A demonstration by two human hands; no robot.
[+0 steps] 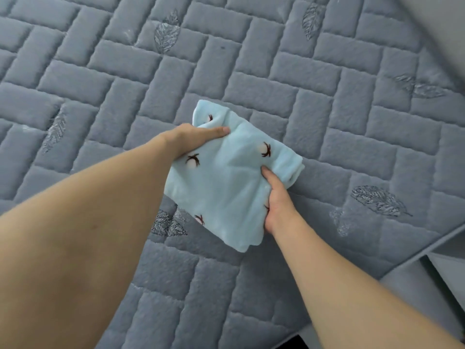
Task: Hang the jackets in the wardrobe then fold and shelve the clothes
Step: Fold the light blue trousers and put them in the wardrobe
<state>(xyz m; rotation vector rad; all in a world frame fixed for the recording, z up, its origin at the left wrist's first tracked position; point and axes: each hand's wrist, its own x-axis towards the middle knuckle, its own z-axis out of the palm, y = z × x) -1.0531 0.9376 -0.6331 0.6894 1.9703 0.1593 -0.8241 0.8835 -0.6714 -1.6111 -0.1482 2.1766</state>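
Note:
A folded light blue fleece garment [221, 187] with small white-and-brown cotton-flower prints is held just above a quilted grey-blue bed cover [327, 122]. My left hand [193, 138] grips its upper left edge, thumb on top and fingers under the fabric. My right hand [275, 197] grips its right side, thumb pressed onto the top and fingers hidden beneath. The garment's lower corner hangs loose toward me.
The bed cover has a brick-like stitched pattern with embroidered leaves [377, 200]. Its edge [412, 250] runs diagonally at the lower right, with a pale grey floor or furniture surface [427, 285] beyond. A grey wall or panel [442, 18] shows at the top right.

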